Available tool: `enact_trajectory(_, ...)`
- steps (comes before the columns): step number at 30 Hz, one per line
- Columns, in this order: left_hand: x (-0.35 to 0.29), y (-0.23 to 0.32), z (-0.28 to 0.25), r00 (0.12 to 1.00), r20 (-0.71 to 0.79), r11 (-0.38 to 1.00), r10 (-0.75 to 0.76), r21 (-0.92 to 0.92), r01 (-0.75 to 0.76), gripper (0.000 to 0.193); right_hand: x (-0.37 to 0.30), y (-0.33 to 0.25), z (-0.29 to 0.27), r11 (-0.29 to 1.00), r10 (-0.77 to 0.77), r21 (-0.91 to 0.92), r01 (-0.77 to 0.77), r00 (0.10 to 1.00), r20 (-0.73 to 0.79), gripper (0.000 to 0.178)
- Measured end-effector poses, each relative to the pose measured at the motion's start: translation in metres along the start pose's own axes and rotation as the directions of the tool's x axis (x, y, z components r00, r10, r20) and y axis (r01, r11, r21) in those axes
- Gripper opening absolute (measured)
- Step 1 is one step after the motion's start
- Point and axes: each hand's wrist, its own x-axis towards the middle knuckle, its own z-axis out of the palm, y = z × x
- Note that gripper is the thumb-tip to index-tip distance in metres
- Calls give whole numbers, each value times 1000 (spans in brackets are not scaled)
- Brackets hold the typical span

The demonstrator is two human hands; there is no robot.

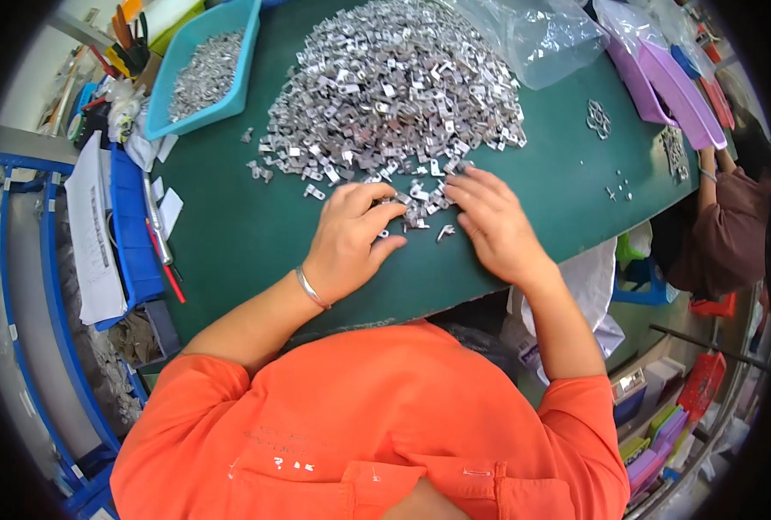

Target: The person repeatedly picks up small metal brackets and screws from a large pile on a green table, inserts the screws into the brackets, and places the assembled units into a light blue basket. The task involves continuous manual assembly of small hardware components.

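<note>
We've got both hands flat-ish on the green table [247, 234], right at the near edge of a big heap of small metal brackets [394, 87]. Our left hand [348, 241] sits palm down with the fingers curled loosely, tips resting on a few loose brackets [416, 212] that lie between the two hands. It isn't pinching anything we can make out, just touching. There's a thin bangle [312, 289] on that wrist. Our right hand [492, 224] is just beside it, fingers stretched out and slightly spread, tips pointing left into the same little scatter of brackets at the foot of the heap. Whether anything is tucked under those fingers, we can't tell. One bracket [445, 231] lies on its own just under the right fingertips.

The heap itself takes up the middle of the table, well above the hands, with strays trailing off its left side. At the far left stands a blue tray [230, 104] holding more metal bits. A clear plastic bag [537, 39] lies at the far right of the heap, with a purple tray [676, 95] beyond it. A second person in a brown top [732, 225] is at the right end of the table. We're wearing an orange shirt [359, 416].
</note>
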Motion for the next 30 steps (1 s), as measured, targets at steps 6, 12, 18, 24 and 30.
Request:
enact_trajectory(6, -1, -20, 0, 986, -164, 996, -22, 86, 36, 16, -26, -15, 6, 968, 245, 40, -247, 900, -359, 24)
enact_trajectory(12, -2, -2, 8, 999, 51, 999, -12, 51, 10, 27, -33, -49, 16, 963, 270, 73, -261, 949, -165, 26)
enact_trajectory(18, -4, -8, 2, 993, 122, 1000, -6, 24, 3, 20, -42, -53, 24, 947, 320, 100, -306, 932, -173, 24)
enact_trajectory(24, -29, -11, -8, 993, 113, 997, 32, -70, -24, 16, -29, -71, 39, 971, 167, 194, -142, 979, -117, 23)
enact_trajectory(30, -48, -4, -18, 982, 148, 955, -119, -253, 154, 20, -2, -56, 58, 980, 188, -5, -199, 935, -302, 23)
